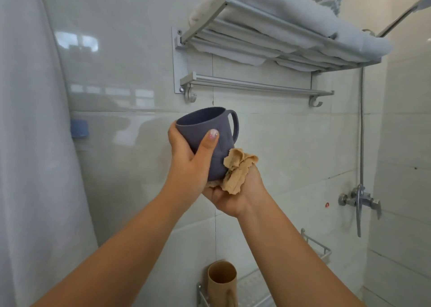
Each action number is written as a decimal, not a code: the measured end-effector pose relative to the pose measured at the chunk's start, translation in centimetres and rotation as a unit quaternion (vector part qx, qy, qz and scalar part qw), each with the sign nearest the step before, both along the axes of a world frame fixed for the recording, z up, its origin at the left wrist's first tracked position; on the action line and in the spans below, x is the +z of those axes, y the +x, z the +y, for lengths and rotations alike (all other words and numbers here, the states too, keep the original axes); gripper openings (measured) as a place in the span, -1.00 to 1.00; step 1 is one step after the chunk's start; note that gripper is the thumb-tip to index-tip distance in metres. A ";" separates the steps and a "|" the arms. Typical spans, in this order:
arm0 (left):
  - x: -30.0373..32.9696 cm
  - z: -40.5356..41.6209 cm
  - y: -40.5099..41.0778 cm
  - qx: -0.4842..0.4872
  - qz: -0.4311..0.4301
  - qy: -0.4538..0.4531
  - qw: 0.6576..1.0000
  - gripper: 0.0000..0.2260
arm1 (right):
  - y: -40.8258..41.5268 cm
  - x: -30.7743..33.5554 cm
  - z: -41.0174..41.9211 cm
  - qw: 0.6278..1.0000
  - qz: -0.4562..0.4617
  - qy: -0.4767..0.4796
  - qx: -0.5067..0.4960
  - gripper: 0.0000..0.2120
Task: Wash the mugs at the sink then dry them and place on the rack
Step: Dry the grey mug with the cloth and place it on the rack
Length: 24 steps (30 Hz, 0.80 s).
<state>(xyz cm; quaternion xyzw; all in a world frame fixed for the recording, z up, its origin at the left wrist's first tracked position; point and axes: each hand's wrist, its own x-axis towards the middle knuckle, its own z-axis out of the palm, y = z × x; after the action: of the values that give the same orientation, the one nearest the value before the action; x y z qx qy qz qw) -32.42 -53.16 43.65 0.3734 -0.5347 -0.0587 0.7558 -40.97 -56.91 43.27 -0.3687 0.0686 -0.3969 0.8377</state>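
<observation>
A grey-blue mug (205, 129) is held up in front of the tiled wall, mouth tilted toward me, handle to the right. My left hand (189, 164) grips its body, thumb across the front. My right hand (233, 195) holds a crumpled tan cloth (238, 169) against the mug's lower side and base. A tan mug (221, 283) stands upright on a metal rack (324, 250) low on the wall, below my arms.
A wall-mounted towel shelf (268, 50) with folded white towels (303, 13) and a bar beneath hangs above. A shower hose (362, 125) and mixer tap (359, 202) are at the right. A white curtain (30, 143) fills the left side.
</observation>
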 end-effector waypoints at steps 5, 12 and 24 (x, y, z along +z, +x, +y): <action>-1.0 -0.1 1.3 0.045 -0.079 0.009 0.996 -0.40 | -0.6 -1.0 0.0 0.995 0.090 -0.022 -0.038 -0.72; -1.6 0.3 2.8 0.042 -0.098 0.041 0.993 -0.45 | -0.8 -1.8 -1.4 0.975 0.188 -0.033 -0.111 -0.71; -1.9 2.4 4.6 0.055 -0.248 0.186 0.949 -0.44 | -3.2 -1.4 1.1 0.807 0.221 -0.479 -0.266 -0.75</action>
<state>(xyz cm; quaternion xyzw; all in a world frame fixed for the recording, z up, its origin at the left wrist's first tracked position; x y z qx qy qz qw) -27.84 -50.80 41.77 0.5393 -0.6635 -0.0207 0.5181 -44.12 -55.84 41.85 -0.7680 0.1487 -0.4945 0.3787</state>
